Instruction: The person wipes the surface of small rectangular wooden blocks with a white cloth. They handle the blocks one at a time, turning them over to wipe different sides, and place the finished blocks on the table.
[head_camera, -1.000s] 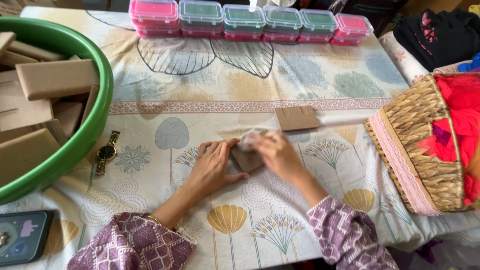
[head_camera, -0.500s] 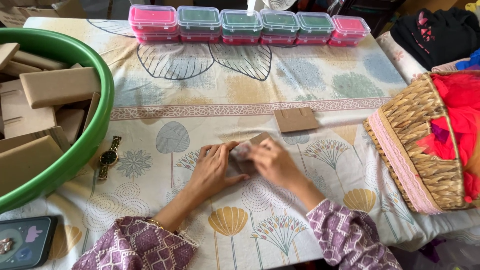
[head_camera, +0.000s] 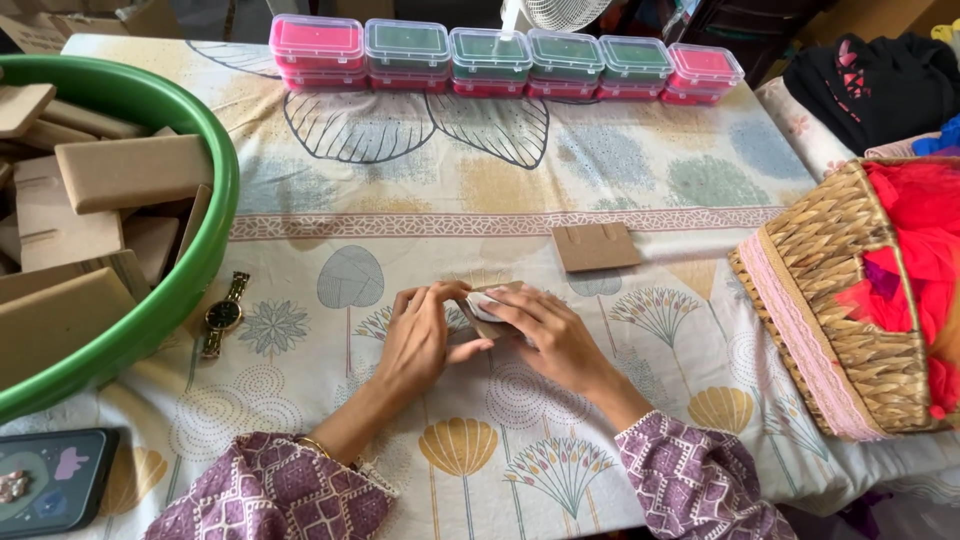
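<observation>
My left hand (head_camera: 420, 335) and my right hand (head_camera: 545, 330) meet at the middle of the table over a small brown cardboard piece (head_camera: 492, 300) with something white and wrapped on it. Fingers of both hands pinch and press this piece against the patterned tablecloth (head_camera: 400, 200); most of it is hidden under my fingers. A second flat brown cardboard card (head_camera: 596, 247) lies just beyond my right hand, untouched.
A green basin (head_camera: 190, 260) full of brown cardboard boxes stands at the left. A wristwatch (head_camera: 224, 314) lies beside it, a phone (head_camera: 45, 490) at the near left corner. Several lidded plastic boxes (head_camera: 500, 60) line the far edge. A woven basket (head_camera: 850, 300) with red cloth sits right.
My hands have stayed on the small cardboard piece, with the fingers shifting slightly as they fold it. The view has drifted a little; nothing else moved.
</observation>
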